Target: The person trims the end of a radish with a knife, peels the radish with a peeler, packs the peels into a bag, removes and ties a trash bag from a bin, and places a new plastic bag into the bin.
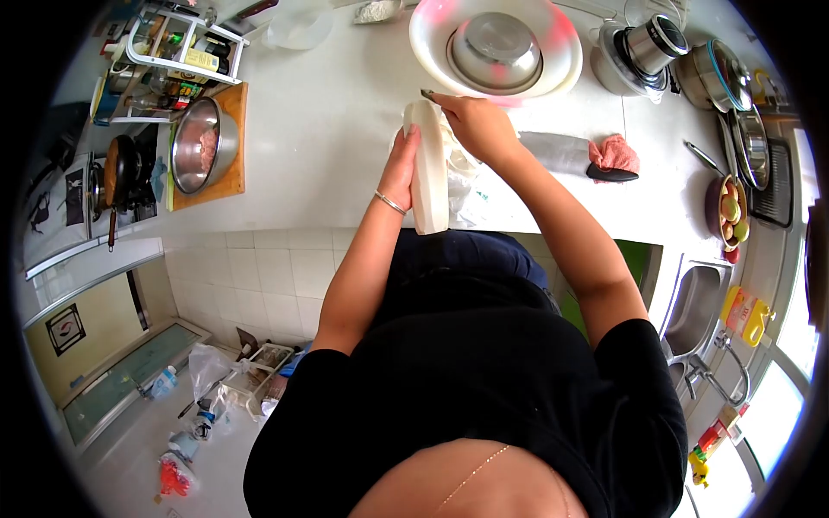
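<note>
A long, pale white radish [429, 177] stands nearly upright in the view, at the counter's front edge. My left hand [400, 170] is wrapped around its left side, with a bracelet at the wrist. At the radish's upper end, my right hand [475, 125] is closed on what looks like a peeler [427, 93]; only its dark tip shows. Pale peelings [458, 155] lie beside the radish, over a crumpled clear plastic bag [471, 190]. To the right of my right hand rests a cleaver [553, 152] with a black handle, partly hidden by my forearm.
A pink cloth [615, 155] touches the cleaver's handle. Behind the hands, a metal bowl [496, 52] sits in a large white basin [561, 60]. At left, a steel bowl [181, 164] of pink meat stands on a wooden board [231, 147]. The sink [693, 298] is at right.
</note>
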Available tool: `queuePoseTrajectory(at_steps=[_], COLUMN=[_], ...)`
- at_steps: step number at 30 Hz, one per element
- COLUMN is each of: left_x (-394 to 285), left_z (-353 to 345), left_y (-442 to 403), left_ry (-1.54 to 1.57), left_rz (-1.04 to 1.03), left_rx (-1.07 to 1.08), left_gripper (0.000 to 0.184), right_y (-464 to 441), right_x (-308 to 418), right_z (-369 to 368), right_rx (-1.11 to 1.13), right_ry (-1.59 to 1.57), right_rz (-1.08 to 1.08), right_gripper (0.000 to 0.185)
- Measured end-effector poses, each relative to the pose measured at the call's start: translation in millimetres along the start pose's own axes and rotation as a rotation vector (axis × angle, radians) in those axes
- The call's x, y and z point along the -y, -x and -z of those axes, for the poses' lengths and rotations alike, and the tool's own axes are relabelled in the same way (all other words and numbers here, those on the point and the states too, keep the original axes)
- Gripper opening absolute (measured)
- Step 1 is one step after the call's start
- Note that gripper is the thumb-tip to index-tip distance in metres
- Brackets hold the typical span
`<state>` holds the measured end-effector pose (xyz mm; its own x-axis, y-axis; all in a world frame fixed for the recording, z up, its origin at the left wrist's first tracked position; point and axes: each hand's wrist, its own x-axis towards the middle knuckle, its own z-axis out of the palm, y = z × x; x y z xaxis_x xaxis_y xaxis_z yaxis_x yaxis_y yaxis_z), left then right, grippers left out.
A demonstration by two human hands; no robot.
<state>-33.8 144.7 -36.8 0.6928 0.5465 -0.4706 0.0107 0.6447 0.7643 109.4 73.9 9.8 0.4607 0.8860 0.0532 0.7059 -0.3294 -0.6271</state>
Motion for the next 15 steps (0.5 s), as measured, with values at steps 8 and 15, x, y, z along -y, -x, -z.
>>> queuePoseTrajectory(at_steps=[8,15], left_x=[4,10], left_z=[9,20], left_y=[-18,-43], left_ry=[0.031,0.271], left_rz=[0.046,0.099], left_rx=[-0.014,0.035], left_gripper=[0.050,0.063], right_y=[30,91], right_x=[-3,25], right_z=[-11,5], right_rx=[0.007,0.109], right_ry=[0.195,0.148], right_rz=[0.161,0.085], right_gripper=[0.034,0.034])
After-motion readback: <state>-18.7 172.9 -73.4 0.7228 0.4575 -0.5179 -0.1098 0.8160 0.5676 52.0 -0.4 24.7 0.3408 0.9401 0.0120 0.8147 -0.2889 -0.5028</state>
